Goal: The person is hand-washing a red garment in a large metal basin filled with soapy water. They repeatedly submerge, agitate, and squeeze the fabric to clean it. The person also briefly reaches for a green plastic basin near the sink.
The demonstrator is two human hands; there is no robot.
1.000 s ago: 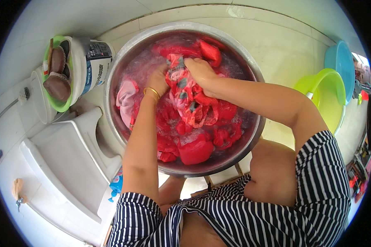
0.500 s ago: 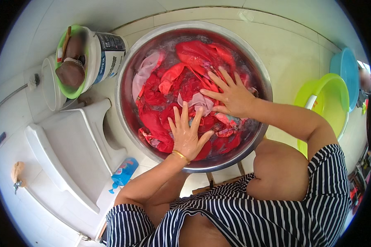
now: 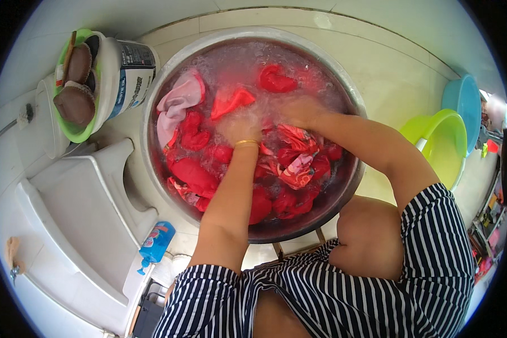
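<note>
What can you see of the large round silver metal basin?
The large round silver metal basin sits open side up with a broad rim, its underside hidden, pale tiled floor around it. It holds reddish water and soaked red and pink cloth. The left hand and right hand are in the water, blurred; both forearms cross its rim, contact unclear.

Spread over the clothes (image 3: 194, 176) half a second ago, the left hand (image 3: 239, 127) and right hand (image 3: 299, 111) are now underwater.

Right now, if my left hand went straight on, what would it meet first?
Likely the bright red cloth ahead of your left hand, though the reddish water leaves depth unclear; they may already touch.
</note>
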